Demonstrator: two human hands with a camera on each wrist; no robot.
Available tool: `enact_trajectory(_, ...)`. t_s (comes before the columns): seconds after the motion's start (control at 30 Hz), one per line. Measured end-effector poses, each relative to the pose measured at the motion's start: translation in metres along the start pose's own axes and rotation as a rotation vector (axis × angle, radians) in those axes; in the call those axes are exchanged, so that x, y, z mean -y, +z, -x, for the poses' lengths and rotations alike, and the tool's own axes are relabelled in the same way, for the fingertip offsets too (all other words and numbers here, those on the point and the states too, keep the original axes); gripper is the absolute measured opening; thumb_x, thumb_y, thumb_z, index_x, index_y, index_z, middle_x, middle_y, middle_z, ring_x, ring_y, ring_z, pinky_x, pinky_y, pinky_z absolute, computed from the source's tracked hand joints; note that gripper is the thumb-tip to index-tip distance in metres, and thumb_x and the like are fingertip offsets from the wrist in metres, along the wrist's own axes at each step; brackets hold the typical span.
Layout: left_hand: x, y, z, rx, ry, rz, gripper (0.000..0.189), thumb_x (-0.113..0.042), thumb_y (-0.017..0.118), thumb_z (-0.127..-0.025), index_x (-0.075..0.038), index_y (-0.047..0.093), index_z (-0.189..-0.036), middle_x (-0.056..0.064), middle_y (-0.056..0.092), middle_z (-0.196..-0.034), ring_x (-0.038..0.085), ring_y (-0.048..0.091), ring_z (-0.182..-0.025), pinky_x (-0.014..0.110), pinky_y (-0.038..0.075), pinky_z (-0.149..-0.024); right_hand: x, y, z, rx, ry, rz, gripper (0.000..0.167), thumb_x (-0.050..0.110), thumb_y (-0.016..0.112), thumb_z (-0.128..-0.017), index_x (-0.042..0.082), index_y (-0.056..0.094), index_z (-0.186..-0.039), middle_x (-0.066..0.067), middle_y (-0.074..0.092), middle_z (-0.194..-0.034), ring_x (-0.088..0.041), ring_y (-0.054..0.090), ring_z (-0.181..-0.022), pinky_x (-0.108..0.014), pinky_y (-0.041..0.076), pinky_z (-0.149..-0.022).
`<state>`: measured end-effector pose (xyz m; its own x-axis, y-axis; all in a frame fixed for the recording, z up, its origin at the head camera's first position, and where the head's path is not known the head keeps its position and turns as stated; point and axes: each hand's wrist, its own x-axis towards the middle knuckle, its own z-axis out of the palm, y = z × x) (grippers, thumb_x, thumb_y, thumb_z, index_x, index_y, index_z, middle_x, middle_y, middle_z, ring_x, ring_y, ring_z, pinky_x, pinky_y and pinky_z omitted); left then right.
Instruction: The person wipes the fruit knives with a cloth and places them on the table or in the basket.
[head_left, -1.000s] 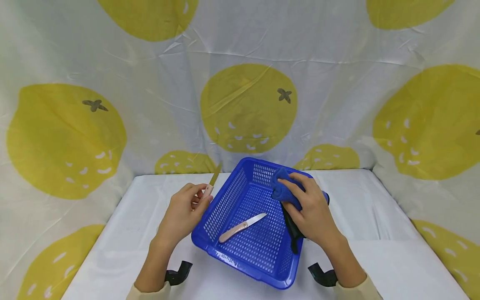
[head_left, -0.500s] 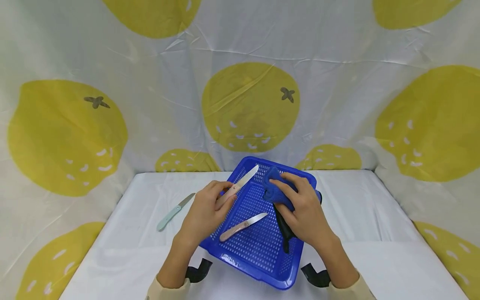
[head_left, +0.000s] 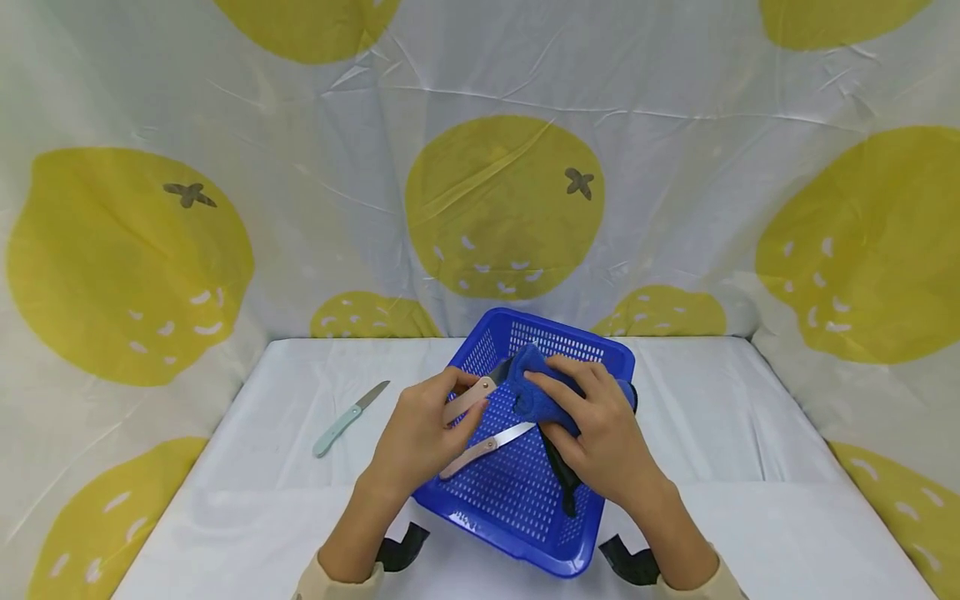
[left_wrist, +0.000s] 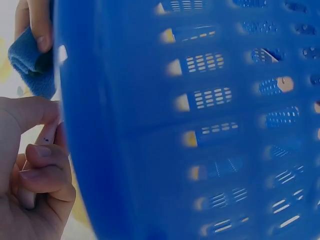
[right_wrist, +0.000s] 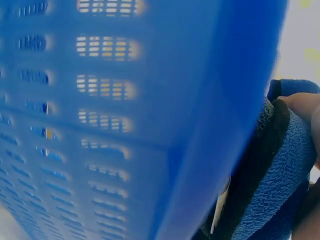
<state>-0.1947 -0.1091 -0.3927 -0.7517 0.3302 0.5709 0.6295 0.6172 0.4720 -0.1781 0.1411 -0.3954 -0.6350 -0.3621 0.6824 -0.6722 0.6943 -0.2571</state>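
Observation:
My left hand [head_left: 423,429] grips the pale pink handle of a small knife [head_left: 470,400], blade angled up and right over the basket. A bunched blue cloth [head_left: 536,392] is held by my right hand [head_left: 600,425], and the knife's blade meets its left edge, the tip hidden there. A dark strip [head_left: 566,479] hangs below the cloth; the right wrist view shows dark edging on the blue towelling [right_wrist: 285,170]. Beneath both hands, a second pink-handled knife [head_left: 480,450] lies in the blue plastic basket [head_left: 510,554], its blade pointing right.
A knife with a mint-green handle [head_left: 337,431] lies on the white-covered table [head_left: 247,450], left of the basket. Behind rises a lemon-printed cloth backdrop [head_left: 502,208]. The basket's perforated wall [left_wrist: 135,125] fills much of both wrist views.
My left hand has carried its knife rightward from beside the basket until the blade meets the cloth. The mint-handled knife has come into view. My right hand and cloth have shifted slightly left.

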Motion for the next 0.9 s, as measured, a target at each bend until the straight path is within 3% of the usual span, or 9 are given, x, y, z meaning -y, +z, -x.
enact_trajectory(0.27, -0.005, 0.004, -0.001, 0.038, 0.045, -0.029, 0.023, -0.015, 0.076, -0.094, -0.010, 0.066, -0.114, 0.004, 0.077, -0.106, 0.012, 0.073, -0.083, 0.027, 0.062, -0.076, 0.011, 0.008, -0.002, 0.008, -0.062, 0.020, 0.051, 0.016, 0.076, -0.087, 0.022, 0.067, -0.137, -0.007, 0.060, -0.139, -0.027, 0.055, -0.116, -0.050, 0.053, -0.098)
enact_trajectory(0.47, -0.008, 0.004, 0.000, 0.038, 0.096, -0.048, 0.021, -0.013, 0.073, -0.095, -0.009, 0.064, -0.113, 0.003, 0.077, -0.102, 0.009, 0.071, -0.072, 0.025, 0.061, -0.068, 0.015, 0.010, -0.003, -0.009, -0.081, 0.027, 0.051, 0.014, 0.076, -0.086, 0.020, 0.068, -0.136, -0.007, 0.060, -0.138, -0.027, 0.056, -0.112, -0.048, 0.052, -0.096)
enact_trajectory(0.63, -0.008, 0.003, 0.000, 0.029, 0.120, -0.065, 0.022, -0.016, 0.073, -0.094, -0.008, 0.063, -0.113, 0.004, 0.077, -0.100, 0.009, 0.065, -0.064, 0.020, 0.056, -0.060, 0.013, 0.010, -0.004, -0.028, -0.059, 0.059, 0.049, 0.015, 0.076, -0.086, 0.018, 0.068, -0.135, -0.009, 0.060, -0.139, -0.029, 0.057, -0.112, -0.049, 0.052, -0.097)
enact_trajectory(0.9, -0.011, 0.001, 0.002, 0.053, 0.104, -0.072, 0.020, -0.018, 0.072, -0.095, -0.010, 0.064, -0.112, 0.002, 0.075, -0.096, 0.009, 0.065, -0.062, 0.018, 0.053, -0.058, -0.006, 0.004, 0.000, -0.072, 0.030, 0.102, 0.049, 0.011, 0.076, -0.086, 0.016, 0.068, -0.135, -0.014, 0.060, -0.140, -0.034, 0.057, -0.116, -0.055, 0.052, -0.097)
